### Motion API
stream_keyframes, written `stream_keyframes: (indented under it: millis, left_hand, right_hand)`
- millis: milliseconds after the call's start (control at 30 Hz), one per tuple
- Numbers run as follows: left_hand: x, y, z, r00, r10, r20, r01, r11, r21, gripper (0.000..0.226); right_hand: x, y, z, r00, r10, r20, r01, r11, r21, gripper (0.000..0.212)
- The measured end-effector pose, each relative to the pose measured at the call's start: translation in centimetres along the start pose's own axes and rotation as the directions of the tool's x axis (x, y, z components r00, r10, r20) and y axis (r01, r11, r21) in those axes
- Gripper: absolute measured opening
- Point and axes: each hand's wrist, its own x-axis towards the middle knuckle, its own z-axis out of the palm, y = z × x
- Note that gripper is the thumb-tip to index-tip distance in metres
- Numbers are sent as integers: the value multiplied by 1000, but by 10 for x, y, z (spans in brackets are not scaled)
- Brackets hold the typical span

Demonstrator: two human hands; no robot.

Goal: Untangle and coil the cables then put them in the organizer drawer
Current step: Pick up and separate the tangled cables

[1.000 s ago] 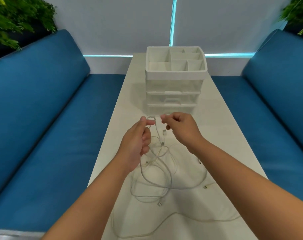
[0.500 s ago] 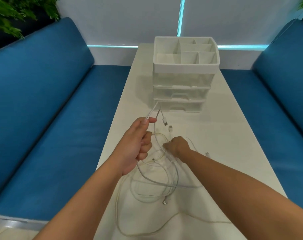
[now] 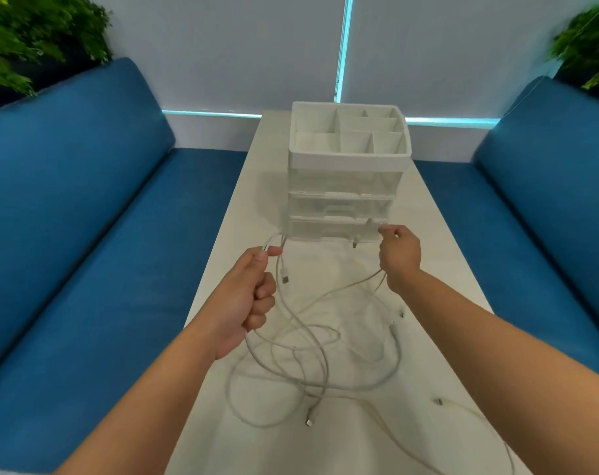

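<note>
Left hand (image 3: 248, 299) is fisted round a doubled bunch of white cables (image 3: 311, 351) w/ a plug end dangling, prob. as an anchor. Right hand (image 3: 399, 255) pinches one strand and holds it out to the side to tease it free. Rest of the tangle lies on the white table (image 3: 438, 255), just before the drawer organizer (image 3: 346, 186), drawers closed.

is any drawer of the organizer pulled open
No, all three drawers of the organizer sit flush and closed on the table.

Head view; looks forward, down along table (image 3: 438, 234); close
</note>
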Motion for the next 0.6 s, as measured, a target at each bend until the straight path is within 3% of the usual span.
stream_keyframes:
  millis: [133,233,367,467,600]
  left_hand:
    - [3,-1,9,999,51,-9,-51,999,-15,29]
    - [6,-8,20,998,56,-8,-56,998,-7,28]
    - [8,-18,35,999,37,-19,-36,998,52,26]
    - [9,-21,43,999,38,-21,-37,998,53,24]
    - [10,-18,47,997,67,30,-64,995,-77,28]
  right_hand:
    - [-20,-13,-15,992,31,122,-35,999,38,16]
    - [-45,-12,-14,964,144,222,-158,987,42,9]
    - [-70,-9,-7,856,262,446,-373,910,182,12]
    - [-82,-21,-6,785,195,588,-422,864,277,18]
    - [-90,-42,-8,824,44,566,-275,903,329,22]
